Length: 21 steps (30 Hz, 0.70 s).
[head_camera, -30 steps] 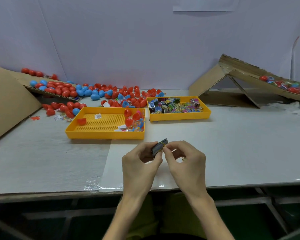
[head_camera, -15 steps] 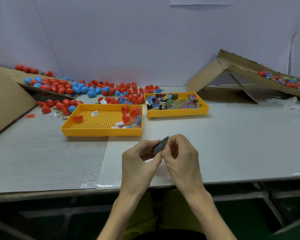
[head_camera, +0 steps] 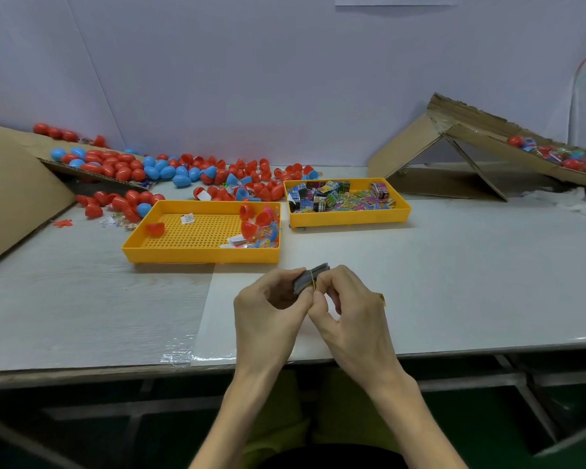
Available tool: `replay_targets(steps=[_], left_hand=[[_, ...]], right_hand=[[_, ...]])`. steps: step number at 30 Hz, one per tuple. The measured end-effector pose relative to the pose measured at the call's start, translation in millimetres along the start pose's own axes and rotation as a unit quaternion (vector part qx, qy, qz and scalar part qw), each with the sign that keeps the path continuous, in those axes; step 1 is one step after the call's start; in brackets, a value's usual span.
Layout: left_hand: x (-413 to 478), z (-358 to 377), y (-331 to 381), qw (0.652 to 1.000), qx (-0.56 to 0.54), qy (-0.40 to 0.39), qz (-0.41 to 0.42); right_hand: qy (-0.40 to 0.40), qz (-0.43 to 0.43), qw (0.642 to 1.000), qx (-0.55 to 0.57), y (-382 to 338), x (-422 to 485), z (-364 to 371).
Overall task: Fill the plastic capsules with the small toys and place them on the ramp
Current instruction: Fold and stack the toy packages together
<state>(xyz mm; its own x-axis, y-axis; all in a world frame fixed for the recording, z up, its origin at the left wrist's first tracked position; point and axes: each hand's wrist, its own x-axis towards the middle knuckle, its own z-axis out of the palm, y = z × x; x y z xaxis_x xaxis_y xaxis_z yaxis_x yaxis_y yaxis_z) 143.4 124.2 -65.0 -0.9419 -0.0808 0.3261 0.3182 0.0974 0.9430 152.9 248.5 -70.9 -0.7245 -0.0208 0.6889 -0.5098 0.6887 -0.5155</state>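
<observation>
Yellow trays (head_camera: 202,257) lie between the capsules (head_camera: 122,167) heaped back left and the left hand (head_camera: 268,311) and right hand (head_camera: 351,311), which both pinch a banded stack (head_camera: 310,281). Cardboard ramp (head_camera: 481,137) stands far right.

Pale table (head_camera: 454,282), perforated yellow tray (head_camera: 200,256), second yellow tray (head_camera: 349,217), loose red and blue capsules (head_camera: 268,191), cardboard ramp (head_camera: 406,147)

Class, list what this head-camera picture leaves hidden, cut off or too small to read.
Head view: dark banded bundle, mostly covered by the left hand and right hand.
Head view: ramp, lower end cut by the right edge.
Head view: printing on the packets in the right tray, too small.
</observation>
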Motion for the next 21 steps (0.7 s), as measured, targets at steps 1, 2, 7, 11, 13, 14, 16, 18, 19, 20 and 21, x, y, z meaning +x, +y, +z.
replay_targets(steps=[1, 2, 7, 11, 13, 14, 16, 18, 19, 20, 21], left_hand=[[1, 0, 0, 1.0, -0.009, 0.004, -0.008], [2, -1, 1, 1.0, -0.016, 0.008, -0.016], [5, -4, 1, 0.996, -0.076, 0.006, -0.056], [11, -8, 0, 0.983, -0.136, -0.057, -0.111], [15, -11, 0, 0.969, -0.184, -0.083, -0.143], [17, -12, -1, 0.961, -0.208, -0.092, -0.155], [20, -14, -1, 0.948, -0.248, -0.108, -0.17], [21, -14, -3, 0.941, -0.266, -0.119, -0.172], [22, -14, -4, 0.941, -0.267, -0.122, -0.17], [22, -14, -4, 0.942, -0.264, -0.122, -0.168], [22, -13, -4, 0.944, -0.261, -0.118, -0.167]], right_hand=[[-0.003, -0.004, 1.0, 0.002, 0, 0, 0], [-0.005, -0.008, 1.0, 0.001, -1, 0, 0], [0.003, -0.019, 0.999, -0.034, -2, 0, 2], [0.045, -0.025, 0.997, -0.065, -2, -3, 3], [0.064, -0.032, 0.994, -0.079, -2, -4, 3], [0.07, -0.033, 0.994, -0.082, -2, -5, 4], [0.078, -0.031, 0.994, -0.076, 0, -5, 5], [0.089, -0.029, 0.993, -0.067, 2, -5, 5], [0.095, -0.029, 0.993, -0.06, 3, -5, 5], [0.098, -0.028, 0.993, -0.053, 5, -4, 5], [0.1, -0.027, 0.994, -0.044, 5, -4, 5]])
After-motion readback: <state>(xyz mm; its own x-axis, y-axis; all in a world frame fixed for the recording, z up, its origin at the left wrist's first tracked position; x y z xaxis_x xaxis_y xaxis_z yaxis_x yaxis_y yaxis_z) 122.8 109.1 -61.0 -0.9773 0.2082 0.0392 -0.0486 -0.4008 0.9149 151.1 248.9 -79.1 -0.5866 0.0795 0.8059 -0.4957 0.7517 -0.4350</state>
